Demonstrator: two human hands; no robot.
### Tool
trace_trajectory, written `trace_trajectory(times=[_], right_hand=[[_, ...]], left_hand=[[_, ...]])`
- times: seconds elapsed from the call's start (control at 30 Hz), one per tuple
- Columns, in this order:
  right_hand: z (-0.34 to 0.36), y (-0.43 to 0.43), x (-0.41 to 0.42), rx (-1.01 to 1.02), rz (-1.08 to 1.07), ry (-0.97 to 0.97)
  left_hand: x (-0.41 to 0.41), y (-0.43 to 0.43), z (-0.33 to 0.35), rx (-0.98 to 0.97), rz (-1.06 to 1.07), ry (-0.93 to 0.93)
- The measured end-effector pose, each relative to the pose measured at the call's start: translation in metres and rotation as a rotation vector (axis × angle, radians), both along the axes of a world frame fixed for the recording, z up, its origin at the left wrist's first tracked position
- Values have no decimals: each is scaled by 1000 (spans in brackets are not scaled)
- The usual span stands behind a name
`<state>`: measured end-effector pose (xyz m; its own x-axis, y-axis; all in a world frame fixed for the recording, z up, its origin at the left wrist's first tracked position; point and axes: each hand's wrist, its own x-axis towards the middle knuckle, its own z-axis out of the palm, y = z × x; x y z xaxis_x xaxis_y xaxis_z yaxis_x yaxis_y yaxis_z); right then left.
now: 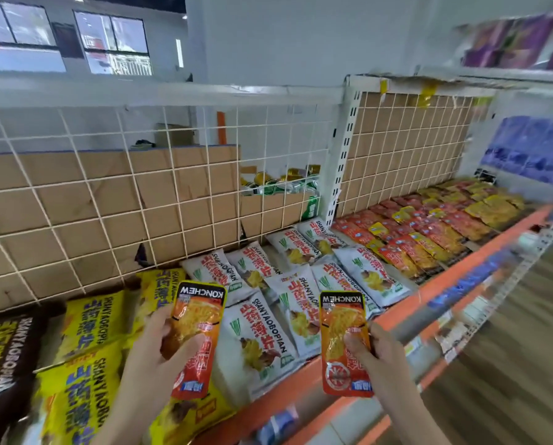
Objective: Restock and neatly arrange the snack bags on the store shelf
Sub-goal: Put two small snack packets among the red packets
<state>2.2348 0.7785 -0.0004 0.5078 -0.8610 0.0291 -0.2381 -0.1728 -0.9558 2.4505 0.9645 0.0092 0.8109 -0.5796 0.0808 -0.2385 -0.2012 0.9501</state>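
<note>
1. While two orange KONCHEW snack pouches wait to be shelved, a person holds one in each hand above the front of a store shelf [461,264]. Both printed faces are turned to the camera and read upside down.
2. The left hand [159,345] has its grip closed on the left pouch [198,316], thumb across the front and fingers behind. This pouch hangs over the seam between the yellow bags [85,319] and the white bags [268,335].
3. The right hand [374,351] has its grip pinching the right pouch [342,319] at the right edge, thumb on the front. This pouch hovers near the shelf's orange front rail, just in front of the white bags.
4. The small red and yellow pouches [429,229] lie in overlapping rows farther right on the same shelf, well apart from both hands. A white wire grid [108,187] backs the shelf.
5. The step in hand appears to be carrying stock to its slot, since neither pouch has been set down and the bags beneath them are a different product.
6. The next move likely calls for swinging both pouches right to the similar rows. There they would be laid flat, overlapped and facing like their neighbours. That end is blurred, so which row has room cannot be told.
</note>
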Motion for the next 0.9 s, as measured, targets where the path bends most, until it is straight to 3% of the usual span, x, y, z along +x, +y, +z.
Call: trace_trajectory(times=[0.47,0.9], right_hand=[[-3,-29,-100,57,-277,-30],[5,-167,-210,15,-322,-177]], left_hand=[[-60,-89,-4,83,-304,-62],[-169,-241,8,-17,-347,-102]])
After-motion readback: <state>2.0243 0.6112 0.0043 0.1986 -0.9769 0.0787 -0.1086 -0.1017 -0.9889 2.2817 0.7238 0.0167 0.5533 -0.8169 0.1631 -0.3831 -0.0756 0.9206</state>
